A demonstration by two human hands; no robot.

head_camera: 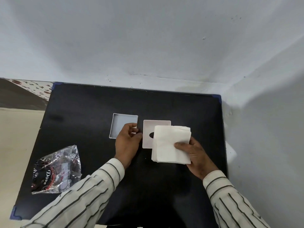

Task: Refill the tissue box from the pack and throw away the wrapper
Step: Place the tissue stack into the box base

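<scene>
On the black table (92, 106) an open white tissue box (120, 121) sits with nothing visible inside. My left hand (127, 142) grips the box's near right corner. Just right of the box its white lid (148, 134) lies flat, its dark oval slot partly covered. My right hand (195, 155) holds a stack of white tissues (170, 143) above the lid's right half, thumb on top. The crumpled clear wrapper (56, 170), printed in black and red, lies at the table's near left.
The table stands in a corner, with a pale wall (148, 46) behind it and another on the right. A tan floor (14, 137) shows to the left. Blue tape marks the table's corners.
</scene>
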